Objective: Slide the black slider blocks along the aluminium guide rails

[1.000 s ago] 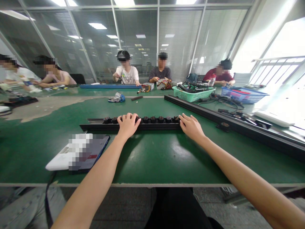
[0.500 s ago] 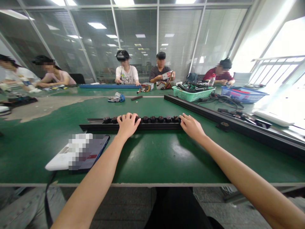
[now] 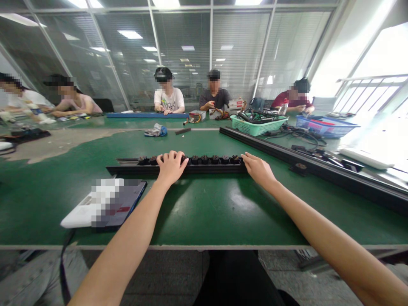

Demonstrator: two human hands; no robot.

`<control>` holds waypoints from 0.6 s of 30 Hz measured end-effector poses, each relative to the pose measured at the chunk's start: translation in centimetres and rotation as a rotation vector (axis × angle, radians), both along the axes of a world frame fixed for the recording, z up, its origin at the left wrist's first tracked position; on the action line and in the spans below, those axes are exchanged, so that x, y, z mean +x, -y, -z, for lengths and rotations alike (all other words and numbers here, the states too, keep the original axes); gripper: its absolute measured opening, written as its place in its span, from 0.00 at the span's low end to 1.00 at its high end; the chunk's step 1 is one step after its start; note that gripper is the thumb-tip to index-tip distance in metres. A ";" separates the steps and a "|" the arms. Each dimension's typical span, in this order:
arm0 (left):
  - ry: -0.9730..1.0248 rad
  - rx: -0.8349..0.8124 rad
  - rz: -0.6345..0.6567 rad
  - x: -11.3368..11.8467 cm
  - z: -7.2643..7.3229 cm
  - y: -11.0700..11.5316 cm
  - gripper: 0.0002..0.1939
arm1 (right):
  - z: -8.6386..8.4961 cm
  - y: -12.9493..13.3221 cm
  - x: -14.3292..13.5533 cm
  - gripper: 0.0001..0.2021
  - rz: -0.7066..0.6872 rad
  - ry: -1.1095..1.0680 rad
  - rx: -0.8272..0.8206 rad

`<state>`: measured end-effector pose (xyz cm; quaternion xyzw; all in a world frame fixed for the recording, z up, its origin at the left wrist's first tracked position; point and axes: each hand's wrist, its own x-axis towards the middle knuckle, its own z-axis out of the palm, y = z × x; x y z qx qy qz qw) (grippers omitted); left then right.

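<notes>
Across the green table in front of me lies a black power strip [image 3: 213,168], a long channel with a row of several round black sockets [image 3: 204,160] along its top. My left hand [image 3: 171,166] is closed over the left-middle part, its fingers hooked over the sockets and its thumb to the right. At the strip's right end is my right hand [image 3: 259,170], fingers stretched out and close together, the tips at the end of the strip; whether they touch it is hard to see. A thin rail [image 3: 126,160] shows behind the channel's left end.
A long black rail [image 3: 318,170] runs diagonally on the right. Near my left forearm lie a white device [image 3: 76,214] and a dark tablet-like device [image 3: 127,208]. Beyond stand a green basket [image 3: 258,127] of cables and a blue basket [image 3: 328,129]. Several people sit across the table.
My right hand has slid slightly to the right, and its fingers have straightened at the strip's end. My left hand and the strip look unmoved.
</notes>
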<state>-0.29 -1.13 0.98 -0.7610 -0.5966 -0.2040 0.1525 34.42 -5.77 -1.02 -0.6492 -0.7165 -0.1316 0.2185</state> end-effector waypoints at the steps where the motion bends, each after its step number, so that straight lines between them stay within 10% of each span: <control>1: -0.004 0.000 -0.001 0.0 0.0 0.0 0.19 | -0.1 0.0 0.0 0.21 0.002 -0.003 -0.004; 18: 0.011 0.012 0.002 0.0 0.0 0.0 0.19 | -0.4 0.2 0.0 0.21 0.030 -0.035 -0.020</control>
